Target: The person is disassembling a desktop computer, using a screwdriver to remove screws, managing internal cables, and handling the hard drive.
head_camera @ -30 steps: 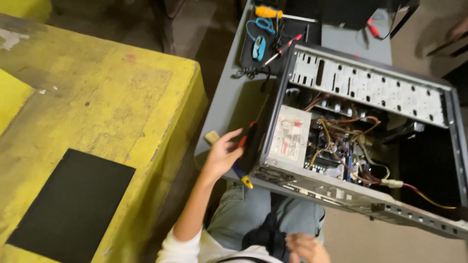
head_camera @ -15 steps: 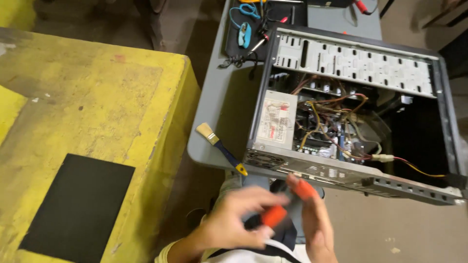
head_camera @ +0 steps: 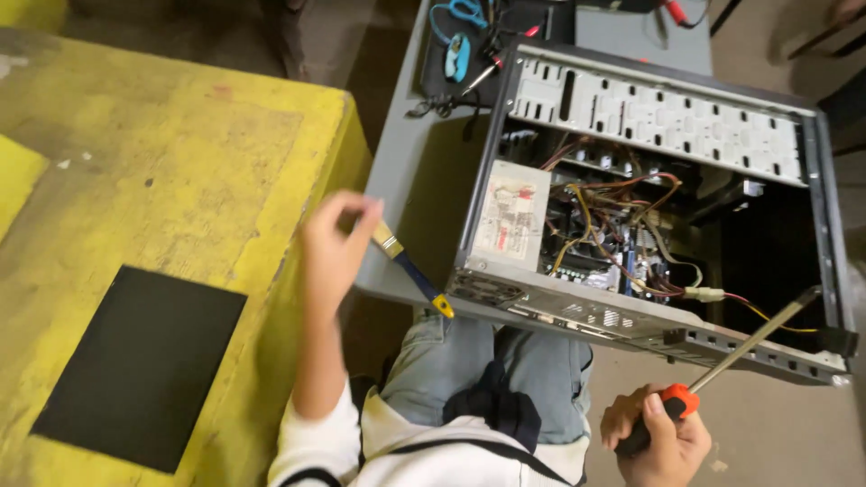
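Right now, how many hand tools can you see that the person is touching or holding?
2: a screwdriver in the right hand, and a small brush at the left hand. More tools lie beyond the computer case.

A grey table (head_camera: 406, 171) carries an open computer case (head_camera: 649, 207) lying on its side across the right part. At the far edge lie a black mat (head_camera: 505, 45) with blue-handled scissors (head_camera: 458, 13) and small tools. Near the left corner rests a paintbrush (head_camera: 410, 268), its blue and yellow handle jutting over the near edge.
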